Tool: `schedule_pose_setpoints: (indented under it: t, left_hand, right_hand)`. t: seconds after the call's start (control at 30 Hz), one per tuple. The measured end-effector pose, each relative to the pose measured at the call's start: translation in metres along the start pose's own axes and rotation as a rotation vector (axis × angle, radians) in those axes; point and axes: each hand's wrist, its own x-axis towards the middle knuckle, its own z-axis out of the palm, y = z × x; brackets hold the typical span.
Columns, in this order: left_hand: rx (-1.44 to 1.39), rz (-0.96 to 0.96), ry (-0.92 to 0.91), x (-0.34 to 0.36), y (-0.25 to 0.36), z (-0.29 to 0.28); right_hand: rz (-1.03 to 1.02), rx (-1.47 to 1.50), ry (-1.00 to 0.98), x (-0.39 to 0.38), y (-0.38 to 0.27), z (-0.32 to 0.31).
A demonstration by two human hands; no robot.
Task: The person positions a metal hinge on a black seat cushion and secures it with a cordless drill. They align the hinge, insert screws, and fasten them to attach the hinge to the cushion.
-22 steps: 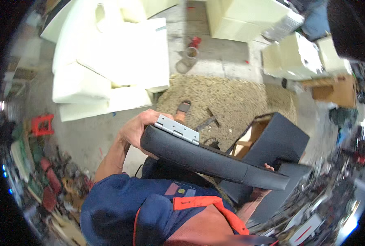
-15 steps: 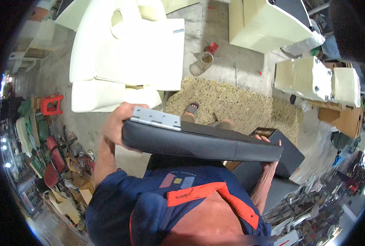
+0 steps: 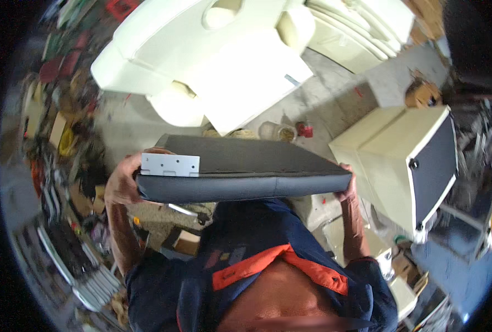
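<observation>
Both hands carry a black padded panel (image 3: pixel 246 155) in front of my chest, its dark flat side facing up. My left hand (image 3: pixel 125 177) is wrapped round the panel's left end, beside a silver metal hinge plate (image 3: pixel 170 165) with holes, which lies along the front edge. My right hand (image 3: pixel 345 182) grips the right end, its fingers curled over the edge. My body and the panel hide much of the floor directly below.
Ahead stands a white upholstered seat (image 3: pixel 246 77), with more white pieces (image 3: pixel 350 43) behind. A cream box (image 3: pixel 367 166) with a black base is on the right, a jar (image 3: pixel 284 133) and red object (image 3: pixel 305 130) on the floor. Piled clutter (image 3: pixel 74 260) lines the left.
I have turned to the right: the white seat shifted up and the cream box came closer. The panel rose and levelled, showing more of its top. The black furniture piece left view.
</observation>
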Motion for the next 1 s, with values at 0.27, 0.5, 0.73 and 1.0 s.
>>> schedule_pose_setpoints:
  t: [0.27,0.5,0.73,1.0]
  left_hand:
    - [0.468,0.371,0.266,0.045,-0.088,0.095]
    - [0.47,0.363,0.681,0.134,-0.332,0.181]
    - [0.647,0.568,0.837,0.19,-0.517,0.273]
    - [0.908,0.518,1.037,0.203,-0.576,0.325]
  right_hand:
    - [-0.097,-0.101,-0.342,0.188,-0.063,0.005]
    - [-0.449,-0.29,-0.517,0.38,-0.041,-0.017]
    - [-0.663,-0.484,-0.718,0.503,-0.001,-0.065]
    - [-0.831,-0.53,-0.798,0.551,0.024,-0.074]
